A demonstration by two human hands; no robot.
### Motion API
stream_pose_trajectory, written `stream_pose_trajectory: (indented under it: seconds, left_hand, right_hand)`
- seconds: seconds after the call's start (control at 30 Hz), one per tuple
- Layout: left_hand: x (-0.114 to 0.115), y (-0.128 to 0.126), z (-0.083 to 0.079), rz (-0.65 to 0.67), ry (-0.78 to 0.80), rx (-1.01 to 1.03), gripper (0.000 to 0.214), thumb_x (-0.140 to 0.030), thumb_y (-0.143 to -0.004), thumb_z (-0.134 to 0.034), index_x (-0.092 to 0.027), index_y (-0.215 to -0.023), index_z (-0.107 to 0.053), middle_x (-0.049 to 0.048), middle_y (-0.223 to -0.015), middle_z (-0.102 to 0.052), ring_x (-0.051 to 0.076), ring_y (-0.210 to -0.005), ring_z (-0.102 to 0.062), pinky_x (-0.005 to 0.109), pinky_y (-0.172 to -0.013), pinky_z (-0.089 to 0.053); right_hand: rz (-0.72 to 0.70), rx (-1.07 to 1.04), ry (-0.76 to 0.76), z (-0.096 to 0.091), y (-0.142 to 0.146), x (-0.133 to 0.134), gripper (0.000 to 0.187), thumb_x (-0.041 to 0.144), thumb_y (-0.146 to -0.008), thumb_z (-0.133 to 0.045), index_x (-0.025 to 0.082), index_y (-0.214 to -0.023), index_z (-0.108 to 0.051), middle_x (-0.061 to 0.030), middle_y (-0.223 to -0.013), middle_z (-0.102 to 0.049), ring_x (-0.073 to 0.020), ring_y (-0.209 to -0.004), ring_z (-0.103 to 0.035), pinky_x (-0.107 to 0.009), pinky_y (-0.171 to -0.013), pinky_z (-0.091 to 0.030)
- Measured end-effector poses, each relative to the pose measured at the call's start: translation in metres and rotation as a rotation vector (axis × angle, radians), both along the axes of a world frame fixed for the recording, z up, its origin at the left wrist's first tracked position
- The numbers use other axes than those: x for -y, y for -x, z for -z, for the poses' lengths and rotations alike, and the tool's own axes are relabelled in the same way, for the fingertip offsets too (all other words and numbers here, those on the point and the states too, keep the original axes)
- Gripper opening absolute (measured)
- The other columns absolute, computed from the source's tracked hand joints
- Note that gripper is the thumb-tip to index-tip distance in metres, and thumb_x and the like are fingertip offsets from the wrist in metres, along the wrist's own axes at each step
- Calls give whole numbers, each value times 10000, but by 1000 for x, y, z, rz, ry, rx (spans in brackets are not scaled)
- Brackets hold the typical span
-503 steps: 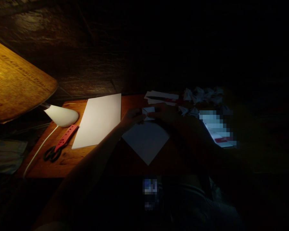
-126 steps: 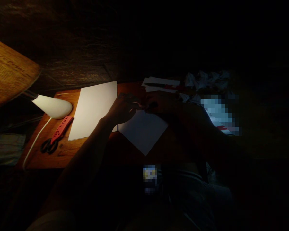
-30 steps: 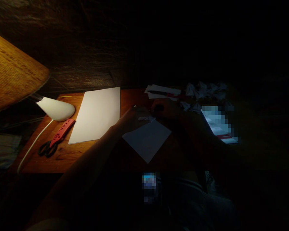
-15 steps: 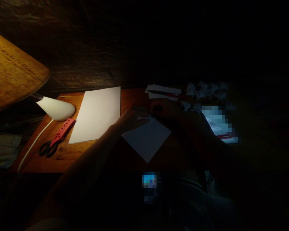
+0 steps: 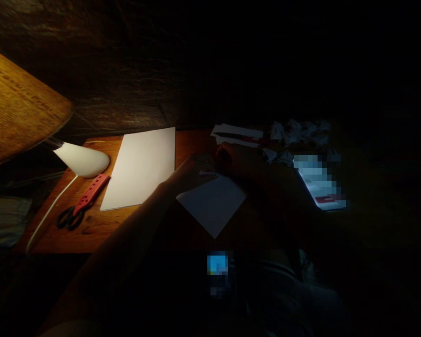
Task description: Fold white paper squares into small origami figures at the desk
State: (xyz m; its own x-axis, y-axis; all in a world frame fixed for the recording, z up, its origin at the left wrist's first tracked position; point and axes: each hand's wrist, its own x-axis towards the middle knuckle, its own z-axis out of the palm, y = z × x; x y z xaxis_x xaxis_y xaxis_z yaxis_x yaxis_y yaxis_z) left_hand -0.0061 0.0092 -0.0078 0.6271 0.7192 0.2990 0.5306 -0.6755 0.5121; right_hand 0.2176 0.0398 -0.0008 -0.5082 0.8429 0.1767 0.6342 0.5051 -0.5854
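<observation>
A sheet of white paper (image 5: 212, 206) lies in front of me with one corner pointing towards me. Its far part runs under my two hands. At that far edge my left hand (image 5: 200, 164) is closed on the paper from the left, its fingers dim. From the right, my right hand (image 5: 233, 158) is curled, with thumb and fingers pinched at the same far part of the paper. Shadow hides the fingertips and the exact shape of the paper between them.
On the left stand a lamp (image 5: 84, 159), scissors in a red cover (image 5: 89, 194) and a stack of white paper (image 5: 140, 171). Behind my hands a red-handled knife (image 5: 243, 137) rests on paper pieces (image 5: 231, 129). Folded paper pieces (image 5: 300, 133) and a lit phone (image 5: 319, 182) are to the right.
My right hand has shifted slightly left and now covers more of the paper's right edge. A small white bit between the hands is no longer visible. My left hand stays nearly still.
</observation>
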Motion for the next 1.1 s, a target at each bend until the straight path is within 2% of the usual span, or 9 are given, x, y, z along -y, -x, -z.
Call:
stream_pose_trajectory:
  seconds: [0.17,0.3,0.6,0.73,0.93,1.0,1.1]
  left_hand:
    - [-1,2,1,9,-36,-22,165,-324,-957,-723,-191,-868,-763,69,-990,-764,210,-964,-739,343,-868,-588]
    - [-1,2,1,6,-51,-37,142,-303,-942,-734,-185,-861,-734,58,-957,-746,205,-930,-731,328,-832,-573]
    - [-3,3,3,29,-51,-50,132,-283,-949,-719,-185,-860,-711,57,-974,-729,207,-944,-717,331,-832,-571]
    - [-3,2,3,37,-53,-67,124,-278,-955,-718,-184,-875,-714,71,-1028,-728,224,-1004,-720,360,-882,-577]
    - [-2,4,1,-14,-98,-145,106,-313,-940,-764,-208,-923,-760,93,-1270,-729,282,-1226,-682,450,-1036,-557]
    - [-2,4,1,-29,-102,-159,104,-325,-936,-770,-221,-940,-772,84,-1291,-732,288,-1242,-674,473,-1058,-547]
    - [-1,4,1,-11,-74,-136,110,-327,-949,-753,-220,-949,-779,86,-1291,-728,270,-1209,-684,446,-1027,-561]
  right_hand:
    - [125,-109,67,9,14,-1,236,48,-804,-655,208,-978,-671,-57,-988,-786,-214,-887,-698,-310,-743,-462]
    - [205,-157,130,15,21,1,294,30,-775,-665,224,-996,-651,-42,-958,-783,-218,-878,-705,-300,-704,-457]
    - [185,-91,119,7,21,5,259,84,-793,-665,222,-1012,-654,-35,-992,-766,-203,-893,-685,-304,-747,-460]
    - [201,-129,122,6,24,5,240,106,-808,-667,224,-1015,-635,-33,-1012,-757,-198,-897,-676,-302,-731,-445]
    - [201,-189,170,10,24,1,374,124,-751,-738,210,-1095,-618,-48,-1085,-744,-190,-901,-669,-301,-755,-457]
    - [189,-200,176,13,23,-1,410,139,-738,-770,205,-1113,-618,-48,-1073,-739,-186,-884,-661,-298,-745,-453]
    - [171,-216,175,18,20,-4,436,159,-733,-794,198,-1132,-621,-42,-1042,-732,-184,-858,-652,-296,-727,-440]
